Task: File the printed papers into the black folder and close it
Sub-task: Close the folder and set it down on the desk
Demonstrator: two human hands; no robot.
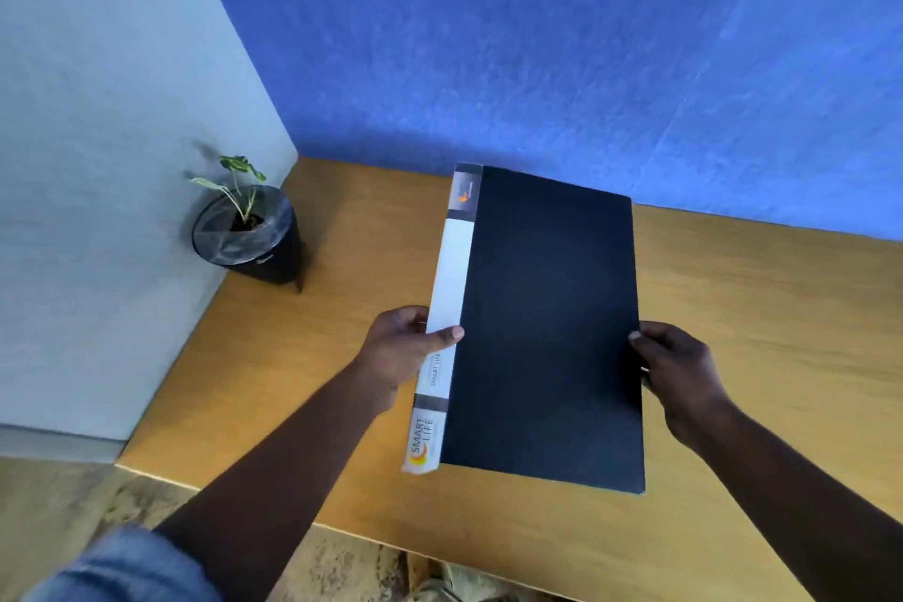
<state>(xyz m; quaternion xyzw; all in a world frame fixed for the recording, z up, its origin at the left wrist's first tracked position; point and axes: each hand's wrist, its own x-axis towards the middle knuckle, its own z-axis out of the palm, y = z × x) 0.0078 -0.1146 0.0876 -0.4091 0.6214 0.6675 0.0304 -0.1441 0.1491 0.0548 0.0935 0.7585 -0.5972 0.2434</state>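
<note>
The black folder [547, 328] is closed, with a white spine label reading SMART LIFE along its left edge. It is held over the wooden table [762, 357], its long side running away from me. My left hand [405, 352] grips the spine side, thumb on top. Along the opposite edge, my right hand [679, 376] holds the folder with the thumb on the cover. No printed papers are visible; whatever is inside the folder is hidden.
A small potted plant [249, 230] in a black pot stands in the table's far left corner. A blue wall [537, 39] runs behind the table and a pale wall [97, 112] lies to the left. The table's near edge crosses the bottom.
</note>
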